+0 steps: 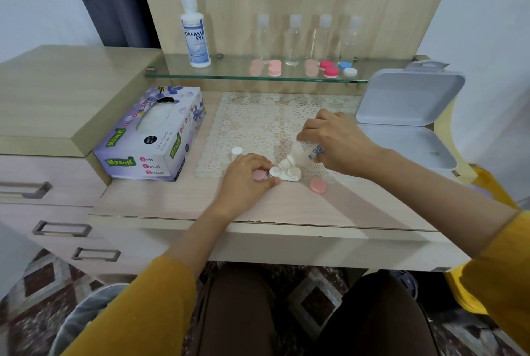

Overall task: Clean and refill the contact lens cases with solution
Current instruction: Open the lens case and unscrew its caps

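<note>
Your right grip (pixel 338 140) is curled tight round the solution bottle (pixel 304 153), tipped nozzle-down over the white lens case (pixel 288 175) at the front edge of the lace mat (pixel 258 126). Your left grip (pixel 248 176) pinches a pink cap (pixel 259 175), touching the case's left end. Another pink lid (pixel 317 186) lies just off the mat's front edge.

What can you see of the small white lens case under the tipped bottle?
The small white plastic contact lens case lies flat at the front edge of the white lace mat. Its two joined round wells look uncapped. The left hand pinches its left end; the tilted white solution bottle, held by the right hand, points its nozzle at one well.
</note>
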`<move>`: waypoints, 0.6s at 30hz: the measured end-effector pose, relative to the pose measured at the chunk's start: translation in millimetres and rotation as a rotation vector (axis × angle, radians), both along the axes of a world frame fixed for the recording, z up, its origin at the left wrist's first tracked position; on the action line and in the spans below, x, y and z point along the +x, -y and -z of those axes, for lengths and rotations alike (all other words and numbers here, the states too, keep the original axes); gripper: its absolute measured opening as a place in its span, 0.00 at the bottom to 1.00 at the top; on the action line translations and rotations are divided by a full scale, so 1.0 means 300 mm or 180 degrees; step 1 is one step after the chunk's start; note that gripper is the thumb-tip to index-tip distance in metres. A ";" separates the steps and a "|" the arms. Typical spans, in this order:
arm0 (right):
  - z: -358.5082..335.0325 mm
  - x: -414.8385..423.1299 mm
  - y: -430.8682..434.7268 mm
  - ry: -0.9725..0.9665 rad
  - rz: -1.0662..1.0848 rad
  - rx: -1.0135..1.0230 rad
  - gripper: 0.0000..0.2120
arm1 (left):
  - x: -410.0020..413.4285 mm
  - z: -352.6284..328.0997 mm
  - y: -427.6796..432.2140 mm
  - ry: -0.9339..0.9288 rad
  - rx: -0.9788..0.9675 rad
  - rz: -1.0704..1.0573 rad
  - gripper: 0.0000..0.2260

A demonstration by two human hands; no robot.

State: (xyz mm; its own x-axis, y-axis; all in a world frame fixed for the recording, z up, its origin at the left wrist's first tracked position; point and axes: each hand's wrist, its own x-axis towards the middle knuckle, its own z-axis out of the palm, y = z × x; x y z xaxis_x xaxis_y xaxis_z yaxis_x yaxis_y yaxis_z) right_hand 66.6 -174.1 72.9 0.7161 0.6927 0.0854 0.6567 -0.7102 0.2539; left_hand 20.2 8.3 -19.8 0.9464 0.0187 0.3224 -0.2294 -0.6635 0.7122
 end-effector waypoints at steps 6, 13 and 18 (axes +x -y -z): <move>-0.003 0.001 -0.002 0.0016 0.0005 0.0015 0.21 | 0.000 -0.002 0.002 -0.0001 -0.0038 -0.0013 0.09; 0.002 0.001 0.004 -0.0020 0.0041 0.0078 0.21 | -0.003 -0.002 0.000 -0.0016 -0.0020 0.0001 0.09; 0.020 0.009 0.028 -0.0285 0.0126 0.0312 0.24 | -0.006 -0.007 0.002 -0.0018 -0.0062 -0.0003 0.08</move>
State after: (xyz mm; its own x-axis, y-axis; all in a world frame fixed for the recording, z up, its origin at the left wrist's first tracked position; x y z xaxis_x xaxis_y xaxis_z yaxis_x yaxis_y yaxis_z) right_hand 69.3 -182.5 66.8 0.7505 0.6552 0.0858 0.6445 -0.7545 0.1237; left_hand 18.4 7.6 -17.8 0.9482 0.0259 0.3165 -0.2246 -0.6496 0.7263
